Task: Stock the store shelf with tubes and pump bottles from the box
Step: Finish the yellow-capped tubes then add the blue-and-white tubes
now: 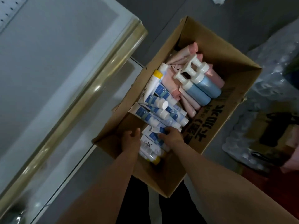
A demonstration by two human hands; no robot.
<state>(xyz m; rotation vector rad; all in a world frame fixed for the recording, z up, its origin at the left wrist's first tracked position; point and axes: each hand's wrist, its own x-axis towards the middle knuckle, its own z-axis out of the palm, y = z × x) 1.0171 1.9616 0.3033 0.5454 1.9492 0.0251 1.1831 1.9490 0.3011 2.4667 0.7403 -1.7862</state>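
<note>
2 hands are down in the near end of the box (229,101), which sits on the floor just right of the shelf (53,65). The right hand (171,135) has its fingers curled onto a blue and white tube (156,138); whether they truly clamp it I cannot tell. The left hand (131,138) hovers beside it with fingers loosely apart, holding nothing.

The risk, as I judge it, is in the heap. The blue and white tubes (155,109) lie crisscrossed and overlapping, so lifting 1 could drag a neighbour up and drop it, or tip it over the low near flap. Their surfaces look smooth and glossy, so a loose pinch could slip. Grabbing several at once would make that likelier.

The stock is tightly packed. White tubes with yellow caps (154,81) lie along the left wall, with 1 more at the near end. Pink tubes (182,54) fill the far and middle part. About 3 pump bottles (199,88), blue and pink with white pump heads, lie on their sides at the right. No stock shows on the shelf.
</note>
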